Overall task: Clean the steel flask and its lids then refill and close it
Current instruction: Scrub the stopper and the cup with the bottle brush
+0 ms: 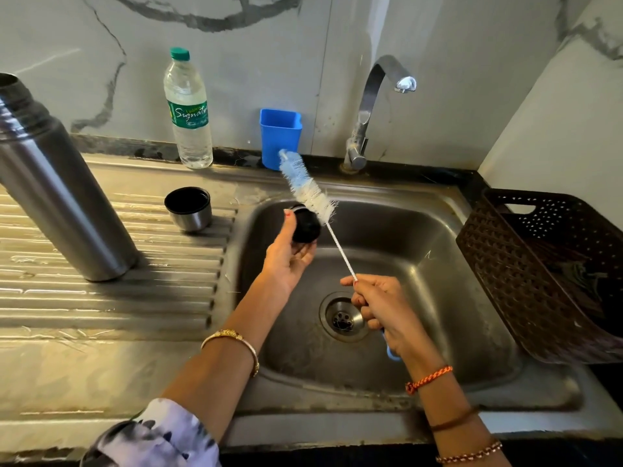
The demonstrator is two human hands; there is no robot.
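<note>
Over a steel sink (438, 230), a person's left hand (286, 254) holds a black inner lid (305, 227) between thumb and curled fingers, the lid standing above the palm at the fingertips, over the basin's left side. The right hand (381, 308) is closed around the handle of a bottle brush (312, 187), whose thin white stem rises up and to the left from the fist; the white and pale blue bristles lie against the lid's upper right edge and reach on past it toward the back wall. The open steel flask (57, 183) stands on the ribbed draining board (118, 298) at far left, well apart from both hands, its mouth uncovered. Its cup lid (188, 208) rests mouth-up on the board between flask and basin. Behind, a plastic water bottle (188, 109) with a green cap, a blue holder (279, 136) and the tap (371, 106) line the marble wall; a dark brown basket (539, 264) sits at right
</note>
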